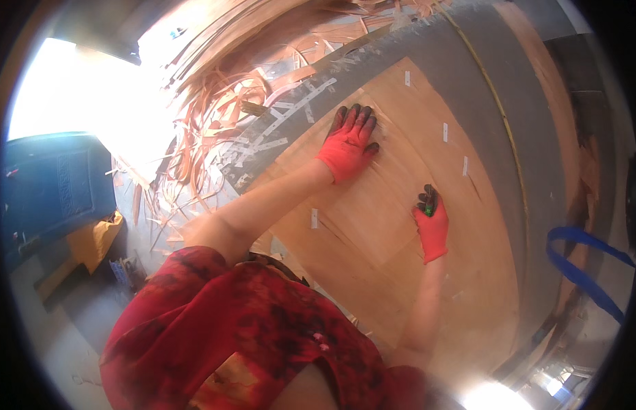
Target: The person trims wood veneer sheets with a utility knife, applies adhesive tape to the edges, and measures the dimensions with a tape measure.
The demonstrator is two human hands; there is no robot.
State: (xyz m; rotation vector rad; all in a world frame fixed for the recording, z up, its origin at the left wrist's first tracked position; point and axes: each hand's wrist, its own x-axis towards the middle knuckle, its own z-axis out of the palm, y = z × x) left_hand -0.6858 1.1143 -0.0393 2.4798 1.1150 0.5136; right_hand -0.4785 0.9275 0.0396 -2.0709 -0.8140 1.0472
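Observation:
A wide sheet of tan wood veneer (372, 212) lies on the grey tabletop (461, 68), with a few short strips of white tape (445, 132) stuck on it. My left hand (348, 145), in a red glove with dark fingertips, presses flat on the veneer near its far left edge, fingers spread. Closer to me and to the right, my right hand (432, 224), gloved the same way, is closed around a small green-handled tool (428, 210). Its working end is hidden by the fingers, so I cannot tell its exact kind.
Tangled veneer offcuts (195, 143) heap up beyond the table's left edge. White tape scraps (301, 102) cling along that edge. A yellow measuring tape (495, 96) stretches across the right side. Far left stands a blue bin (55, 188); a blue strap (584, 266) loops at right.

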